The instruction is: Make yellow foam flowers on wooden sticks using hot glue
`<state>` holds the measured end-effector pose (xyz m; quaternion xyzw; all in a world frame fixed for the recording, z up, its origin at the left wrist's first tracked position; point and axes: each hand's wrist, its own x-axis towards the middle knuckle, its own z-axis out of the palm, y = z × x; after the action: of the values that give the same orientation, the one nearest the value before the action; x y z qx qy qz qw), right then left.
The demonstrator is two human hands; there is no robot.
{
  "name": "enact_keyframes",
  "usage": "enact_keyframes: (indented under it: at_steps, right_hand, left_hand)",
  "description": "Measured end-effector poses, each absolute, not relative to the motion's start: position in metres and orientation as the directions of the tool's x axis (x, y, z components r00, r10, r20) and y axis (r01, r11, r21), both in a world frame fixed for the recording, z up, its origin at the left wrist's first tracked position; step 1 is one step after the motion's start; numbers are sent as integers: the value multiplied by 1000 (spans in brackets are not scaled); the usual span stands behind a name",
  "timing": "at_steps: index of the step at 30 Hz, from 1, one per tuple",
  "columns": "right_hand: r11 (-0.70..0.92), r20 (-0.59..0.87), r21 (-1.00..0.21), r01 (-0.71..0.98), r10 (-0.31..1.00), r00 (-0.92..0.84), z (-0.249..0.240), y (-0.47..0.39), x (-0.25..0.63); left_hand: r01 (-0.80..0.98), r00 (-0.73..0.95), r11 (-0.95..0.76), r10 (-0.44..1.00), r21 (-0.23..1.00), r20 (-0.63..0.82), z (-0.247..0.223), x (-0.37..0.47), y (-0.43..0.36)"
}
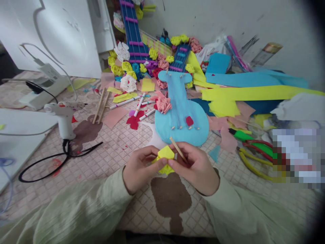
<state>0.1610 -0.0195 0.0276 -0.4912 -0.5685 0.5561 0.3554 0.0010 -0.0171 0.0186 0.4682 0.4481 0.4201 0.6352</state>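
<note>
Between both hands is a yellow crepe paper flower (166, 154), with one flat petal piece facing up. My left hand (142, 166) pinches it from the left, thumb pressed near its middle. From the right, my right hand (196, 166) grips the same flower with thumb and fingertips. A thin wooden stick (177, 149) is also tucked in the right hand, slanting up to the left. Just beyond the hands lies a light blue guitar-shaped cutout (181, 115) with strings, a pink paper flower (163, 103) and a red paper piece (189, 121) on it.
A white glue gun (63, 118) with a black cord stands at left, near a power strip (45, 91). Pliers (256, 159) lie at right. Yellow crepe strips (254, 93), paper scraps and white sticks (139, 105) are scattered behind. Dark blue paper guitars (137, 37) lean at the back.
</note>
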Motion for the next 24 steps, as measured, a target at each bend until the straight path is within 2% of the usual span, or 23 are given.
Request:
enact_keyframes:
  at_steps: [6, 11, 19, 24]
  right_hand:
    - [-67, -121, -973, 221, 962, -243, 30, -20, 160]
    - [-86, -133, -979, 185, 957, -258, 31, -20, 159]
    - [-96, -141, -977, 190, 961, -237, 32, -20, 159]
    - [-109, -148, -982, 154, 952, -270, 28, -20, 160]
  left_hand:
    - [-33, 175, 170, 971, 985, -161, 16, 0, -18]
    - [-119, 268, 187, 952, 975, -150, 16, 0, -17]
    - [-56, 130, 167, 979, 984, -159, 14, -1, -18]
    - [-149, 256, 228, 949, 962, -185, 17, 1, -16]
